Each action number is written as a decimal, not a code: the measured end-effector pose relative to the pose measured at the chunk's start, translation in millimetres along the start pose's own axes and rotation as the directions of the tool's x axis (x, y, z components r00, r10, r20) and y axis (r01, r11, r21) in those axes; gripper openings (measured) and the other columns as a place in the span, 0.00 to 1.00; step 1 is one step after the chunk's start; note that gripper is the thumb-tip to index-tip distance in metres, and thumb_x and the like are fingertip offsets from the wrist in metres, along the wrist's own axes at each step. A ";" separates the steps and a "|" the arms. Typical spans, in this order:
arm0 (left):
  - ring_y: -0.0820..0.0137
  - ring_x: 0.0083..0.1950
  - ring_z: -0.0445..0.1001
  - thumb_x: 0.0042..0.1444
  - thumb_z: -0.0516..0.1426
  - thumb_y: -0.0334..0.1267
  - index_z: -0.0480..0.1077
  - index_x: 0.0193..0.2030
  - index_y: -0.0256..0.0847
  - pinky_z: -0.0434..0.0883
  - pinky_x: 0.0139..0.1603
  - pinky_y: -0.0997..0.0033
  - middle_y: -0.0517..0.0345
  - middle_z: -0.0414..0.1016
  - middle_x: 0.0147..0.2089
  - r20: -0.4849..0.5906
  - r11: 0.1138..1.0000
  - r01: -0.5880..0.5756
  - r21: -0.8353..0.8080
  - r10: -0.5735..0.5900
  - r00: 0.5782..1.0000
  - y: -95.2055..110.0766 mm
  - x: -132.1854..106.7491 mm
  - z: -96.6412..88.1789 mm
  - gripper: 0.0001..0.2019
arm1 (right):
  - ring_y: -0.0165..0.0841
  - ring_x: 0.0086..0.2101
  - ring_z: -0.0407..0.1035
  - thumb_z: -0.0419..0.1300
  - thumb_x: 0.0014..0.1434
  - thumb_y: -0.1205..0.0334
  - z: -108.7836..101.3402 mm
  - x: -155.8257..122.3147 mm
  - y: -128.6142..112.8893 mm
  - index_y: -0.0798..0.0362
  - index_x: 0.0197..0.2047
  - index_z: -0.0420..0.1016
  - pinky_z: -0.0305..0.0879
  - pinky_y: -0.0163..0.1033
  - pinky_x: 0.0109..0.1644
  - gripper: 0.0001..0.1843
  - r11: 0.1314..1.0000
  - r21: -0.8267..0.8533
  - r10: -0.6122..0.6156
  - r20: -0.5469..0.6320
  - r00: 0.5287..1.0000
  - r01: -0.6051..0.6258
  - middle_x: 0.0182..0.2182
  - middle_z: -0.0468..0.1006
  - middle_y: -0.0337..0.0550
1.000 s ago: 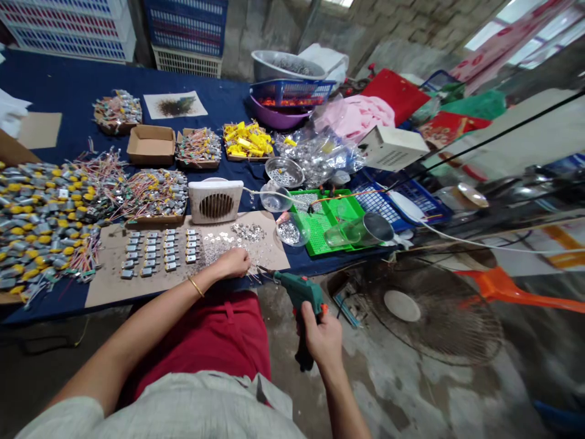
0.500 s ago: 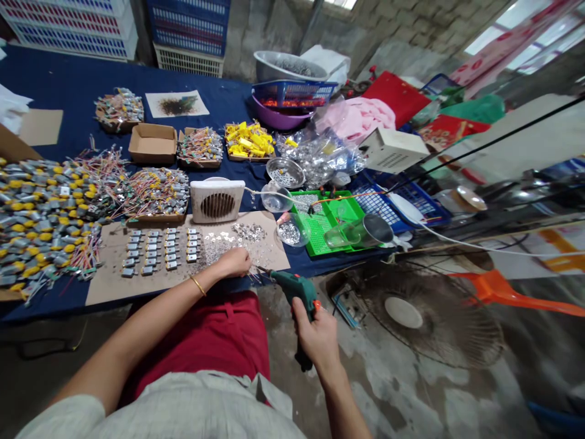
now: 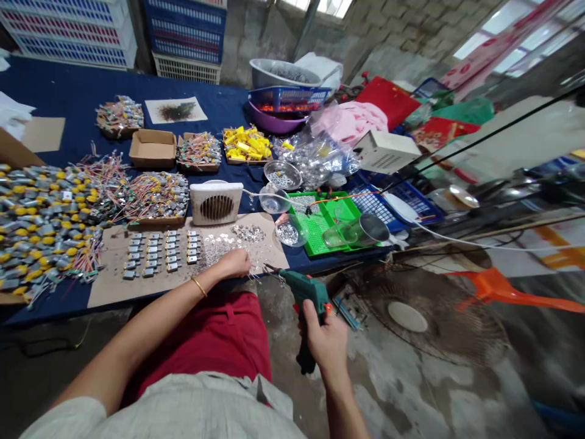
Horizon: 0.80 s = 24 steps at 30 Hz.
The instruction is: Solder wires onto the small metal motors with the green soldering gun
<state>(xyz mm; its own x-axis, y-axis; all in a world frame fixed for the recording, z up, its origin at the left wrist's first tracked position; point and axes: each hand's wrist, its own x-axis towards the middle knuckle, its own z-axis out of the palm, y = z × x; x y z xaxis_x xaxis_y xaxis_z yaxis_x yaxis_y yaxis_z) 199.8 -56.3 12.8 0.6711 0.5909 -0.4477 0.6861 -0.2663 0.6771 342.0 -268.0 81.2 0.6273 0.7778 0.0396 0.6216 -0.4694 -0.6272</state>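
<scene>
Right hand [image 3: 325, 342] closed round the grip of a green soldering gun [image 3: 304, 291], tip held just beside the curled left hand [image 3: 233, 263], any pinch hidden, which is rested on a cardboard sheet [image 3: 109, 286] among scattered silver metal bits [image 3: 219, 253], with rows of small metal components [image 3: 159, 251] laid out to its left.

Toward six o'clock, a pale grey shirt [image 3: 159, 411] sits above a deep red garment [image 3: 205, 347]. Just right of that, the soldering gun [image 3: 305, 296] is teal-green with a black grip and an orange-red trigger. The surface [image 3: 55, 79] is plain navy blue. At nine o'clock, the motors [image 3: 46, 231] show silver bodies with yellow ends and trailing red, green and yellow wires. At twelve o'clock, a blue basket [image 3: 290, 97] rests on a purple bowl [image 3: 274, 120]. Toward three o'clock, a bright green tray [image 3: 315, 228] has a fine grid pattern. At one o'clock lies a solid red sheet [image 3: 388, 100], and at four o'clock an orange plastic chair [image 3: 498, 283].
</scene>
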 end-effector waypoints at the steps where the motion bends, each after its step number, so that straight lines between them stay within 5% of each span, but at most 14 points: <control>1: 0.73 0.22 0.67 0.51 0.51 0.34 0.73 0.21 0.36 0.65 0.29 0.76 0.55 0.73 0.20 0.004 1.000 0.003 -0.004 -0.003 1.000 -0.4 0.3 0.6 0.13 | 0.33 0.19 0.66 0.49 0.57 0.31 0.4 0.1 -0.4 0.52 0.18 0.68 0.58 0.35 0.22 0.34 1.000 0.005 0.001 0.003 1.000 -0.001 0.14 0.71 0.45; 24: 0.76 0.18 0.64 0.51 0.51 0.36 0.72 0.22 0.36 0.62 0.24 0.77 0.58 0.70 0.18 0.041 0.999 0.012 -0.043 -0.011 0.999 -2.9 1.7 1.3 0.12 | 0.34 0.20 0.67 0.50 0.56 0.31 4.7 2.3 0.2 0.53 0.19 0.70 0.58 0.35 0.22 0.34 0.999 0.035 0.016 0.024 1.000 -0.017 0.16 0.73 0.47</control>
<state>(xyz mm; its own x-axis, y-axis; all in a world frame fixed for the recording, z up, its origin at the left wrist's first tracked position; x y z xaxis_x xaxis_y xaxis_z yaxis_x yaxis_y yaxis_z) 199.3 -55.5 9.3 0.6746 0.5624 -0.4781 0.6816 -0.2259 0.6960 341.3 -264.3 77.5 0.6260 0.7798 0.0106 0.5939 -0.4678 -0.6546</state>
